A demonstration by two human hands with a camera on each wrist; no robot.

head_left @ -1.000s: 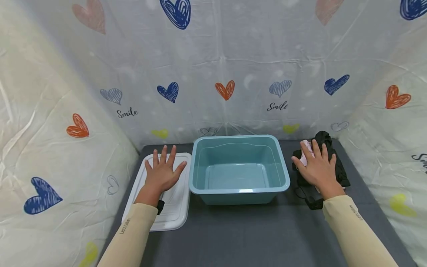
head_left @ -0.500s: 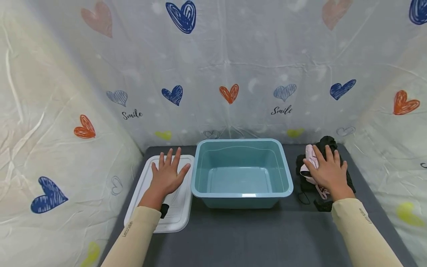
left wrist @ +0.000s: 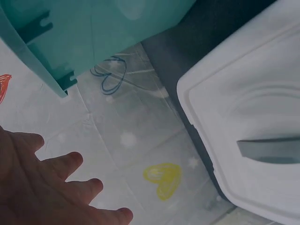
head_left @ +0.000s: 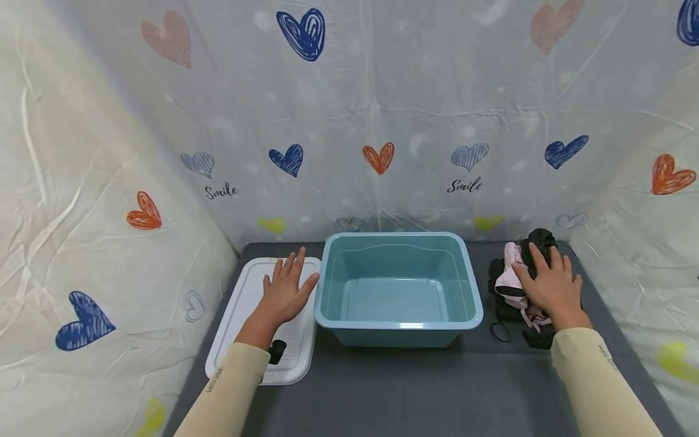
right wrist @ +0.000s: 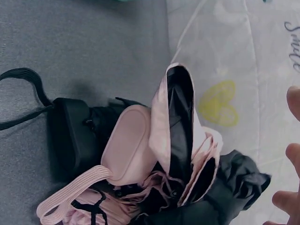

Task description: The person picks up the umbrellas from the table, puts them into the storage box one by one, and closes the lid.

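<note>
My left hand [head_left: 284, 294], fingers spread, is over the white lid [head_left: 297, 364] at the left and holds nothing. In the left wrist view its fingers [left wrist: 84, 190] stand apart from the lid [left wrist: 243, 89]. My right hand [head_left: 554, 294] is spread over a pile of what look like compact umbrellas at the right, gripping none. The pink umbrella [right wrist: 129, 145] has a flat pink handle with a strap loop. A black umbrella's handle [right wrist: 68, 136] with a black strap lies beside it, and bunched black fabric [right wrist: 234, 178] shows behind. The right hand covers part of the pile.
A blue-green plastic tub [head_left: 398, 337] stands between lid and pile, its inside bare. The dark grey table [head_left: 404, 394] runs to a heart-printed curtain [head_left: 327, 200] at the back and both sides.
The head view has tilted and shifted slightly. My right hand has moved rightward relative to the pile, uncovering more of the pink umbrella; the left hand has moved slightly toward the tub. Nothing was taken hold of.
</note>
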